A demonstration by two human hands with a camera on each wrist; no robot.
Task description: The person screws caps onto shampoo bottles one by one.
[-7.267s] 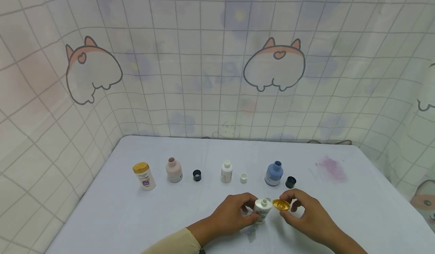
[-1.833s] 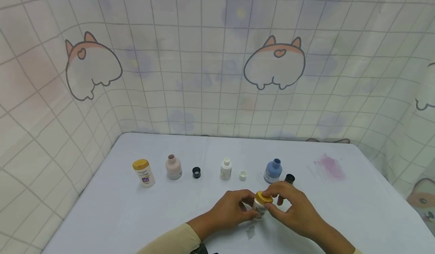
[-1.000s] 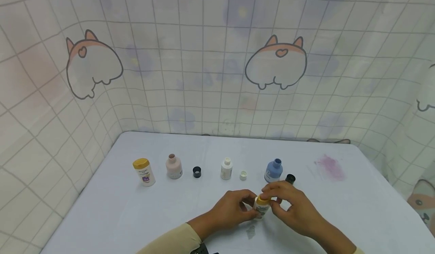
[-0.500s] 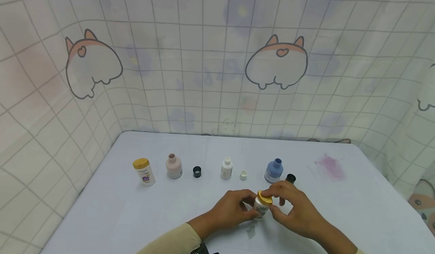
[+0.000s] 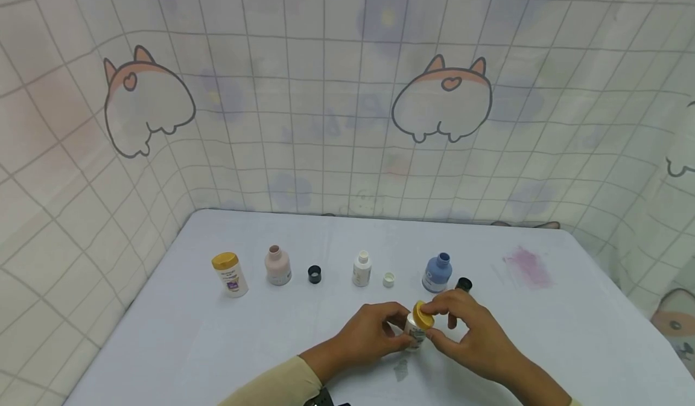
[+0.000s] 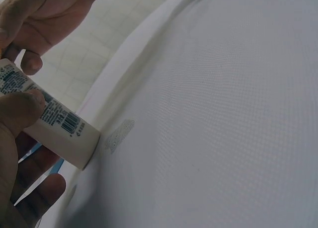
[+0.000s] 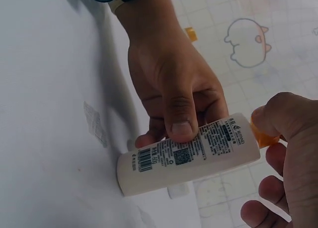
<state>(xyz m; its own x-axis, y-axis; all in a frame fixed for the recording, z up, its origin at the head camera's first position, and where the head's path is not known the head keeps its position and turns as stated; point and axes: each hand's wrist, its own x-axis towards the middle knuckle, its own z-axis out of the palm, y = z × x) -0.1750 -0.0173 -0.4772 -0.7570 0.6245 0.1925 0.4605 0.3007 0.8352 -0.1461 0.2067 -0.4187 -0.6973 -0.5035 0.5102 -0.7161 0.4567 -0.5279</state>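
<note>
A small white bottle (image 5: 414,337) with printed text stands on the table, gripped around its body by my left hand (image 5: 369,337). In the right wrist view, the thumb of that hand lies across the label of the bottle (image 7: 198,156). My right hand (image 5: 472,329) pinches the gold cap (image 5: 423,315) between thumb and fingers at the bottle's mouth. The cap looks tilted, and the bottle's neck is hidden. Only part of the cap (image 7: 267,139) shows in the right wrist view. The left wrist view shows the bottle's base (image 6: 82,148) touching the tabletop.
Along the back of the white table (image 5: 174,339) stand a gold-capped bottle (image 5: 230,276), an uncapped pink bottle (image 5: 278,267), a white bottle (image 5: 362,270) and a blue bottle (image 5: 437,273). Loose black caps (image 5: 314,274) and a white cap (image 5: 388,280) lie among them.
Earlier the gold cap was held apart, right of the uncapped bottle. It then came onto the top, where the right fingers shifted around it. Now it looks more tilted; the left hand keeps its grip.
</note>
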